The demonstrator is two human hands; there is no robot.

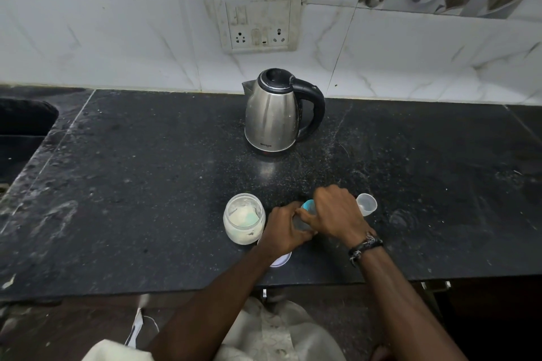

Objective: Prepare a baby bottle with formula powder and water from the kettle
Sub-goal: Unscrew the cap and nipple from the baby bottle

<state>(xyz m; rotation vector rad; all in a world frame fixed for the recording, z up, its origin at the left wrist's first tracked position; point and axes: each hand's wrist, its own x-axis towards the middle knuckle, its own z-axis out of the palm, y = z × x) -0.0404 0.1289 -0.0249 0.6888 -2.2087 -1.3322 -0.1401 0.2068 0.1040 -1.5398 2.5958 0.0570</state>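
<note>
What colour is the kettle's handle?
Black. The kettle handle shows clearly in the head view.

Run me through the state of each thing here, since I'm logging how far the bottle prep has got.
Kettle: upright on the counter, lid shut, untouched.
Powder jar: open, lid off, powder inside.
Bottle: held between both hands, blue ring on top.
Clear cap: off the bottle, lying beside the right hand.
White lid: on the counter, partly under the left arm.
Left hand: grips the bottle.
Right hand: grips the bottle's top.

Dim, even light; glare on kettle point(272, 114); wide-angle edge distortion, corners soft
</note>
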